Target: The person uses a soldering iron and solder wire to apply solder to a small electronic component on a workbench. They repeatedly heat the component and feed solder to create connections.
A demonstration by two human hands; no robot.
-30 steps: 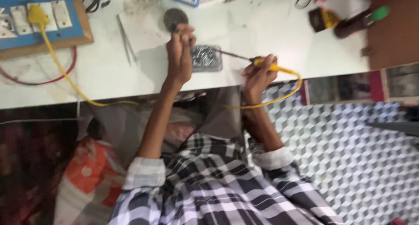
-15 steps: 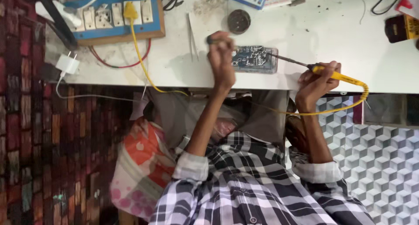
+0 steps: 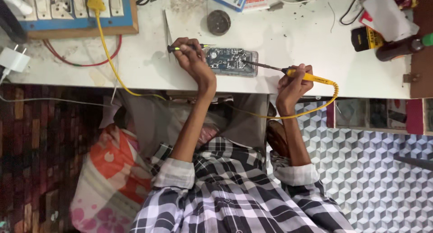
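Observation:
A small dark circuit board (image 3: 230,60) lies on the white table (image 3: 293,39) near its front edge. My left hand (image 3: 195,58) is closed around a thin tool with a black and yellow-green handle (image 3: 180,48), whose tip points at the board's left end. In my right hand (image 3: 292,83) is a yellow-handled soldering iron (image 3: 311,77), held like a pen. Its metal tip touches the board's right end. A yellow cord (image 3: 315,107) loops from the iron below the table edge.
A blue switch-and-socket board (image 3: 76,9) with a yellow plug stands at the back left, a white charger (image 3: 12,59) beside it. A round dark tin (image 3: 218,22) sits behind the circuit board. At the right lie a brown bottle (image 3: 399,48) and a yellow-black device (image 3: 366,38).
The camera has swung, so the table shifted right and then back left in view. Both hands keep their tools, and the iron's tip stays at the board.

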